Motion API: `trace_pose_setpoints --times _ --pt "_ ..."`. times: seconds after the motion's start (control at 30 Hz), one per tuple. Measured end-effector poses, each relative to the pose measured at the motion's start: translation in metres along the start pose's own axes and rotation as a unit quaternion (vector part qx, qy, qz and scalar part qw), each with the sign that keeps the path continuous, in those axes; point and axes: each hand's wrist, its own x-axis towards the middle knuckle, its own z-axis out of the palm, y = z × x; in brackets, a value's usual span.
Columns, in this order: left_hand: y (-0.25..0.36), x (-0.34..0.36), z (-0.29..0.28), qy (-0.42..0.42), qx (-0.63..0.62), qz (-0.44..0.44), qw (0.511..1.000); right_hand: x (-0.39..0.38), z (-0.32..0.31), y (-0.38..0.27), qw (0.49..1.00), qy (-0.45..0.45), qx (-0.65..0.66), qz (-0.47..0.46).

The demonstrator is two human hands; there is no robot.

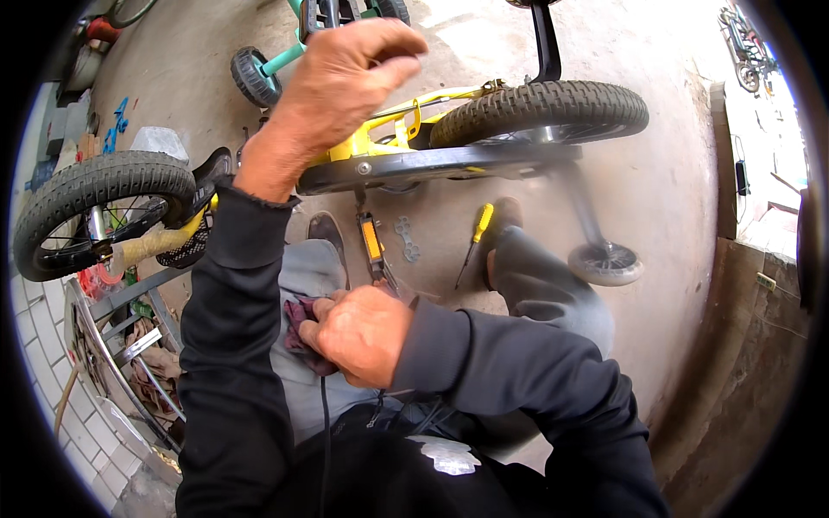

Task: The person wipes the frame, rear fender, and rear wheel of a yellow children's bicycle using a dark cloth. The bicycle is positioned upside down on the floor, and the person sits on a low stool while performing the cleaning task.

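Observation:
A yellow children's bicycle (358, 142) lies across in front of me, its knobby rear wheel (540, 112) to the right. Over its frame, beside the black chain guard (440, 166), my left hand (350, 82) is raised. Its fingers are loosely curved, the thumb apart, with nothing seen between them. My right hand (363, 335) is closed on a dark red cloth (300, 326) at my left thigh. Just beyond it is a black pedal with an orange reflector (372, 239). A small training wheel (607, 263) sticks out at the right, its bracket blurred.
On the floor between my feet lie a flat grey multi-hole spanner (406, 239) and a yellow-handled screwdriver (480, 226). The front wheel (104, 216) is at the left, above a metal rack (138, 345). Another small vehicle with a turquoise frame (283, 59) stands beyond. A low wall (734, 337) runs along the right.

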Motion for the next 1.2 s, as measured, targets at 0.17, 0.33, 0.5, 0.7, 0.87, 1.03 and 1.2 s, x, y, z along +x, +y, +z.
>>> trace_pose_setpoints --times 0.17,0.33,0.5,0.7,0.87,1.03,1.2 --pt "-0.013 0.003 0.035 -0.112 0.114 -0.063 0.985 -0.012 0.013 -0.003 0.991 -0.003 -0.132 0.004" --pt "-0.020 0.009 0.047 -0.137 0.207 -0.068 0.966 -0.011 0.006 -0.002 0.984 0.023 -0.175 0.021" --pt "-0.027 0.010 0.052 -0.154 0.212 -0.060 0.963 -0.010 0.005 0.001 0.979 0.026 -0.199 0.027" --pt "-0.029 0.012 0.052 -0.156 0.177 -0.097 0.967 -0.009 0.001 0.000 0.984 0.026 -0.172 0.039" --pt "-0.033 0.010 0.052 -0.117 0.149 -0.100 0.977 -0.006 0.003 0.007 0.985 0.016 -0.168 0.035" --pt "-0.022 0.013 0.035 -0.063 0.032 -0.123 0.990 0.004 -0.032 0.016 0.995 0.053 -0.079 0.038" --pt "-0.005 0.004 0.003 -0.065 -0.251 -0.165 0.952 0.008 -0.077 0.024 0.971 0.195 -0.046 0.130"
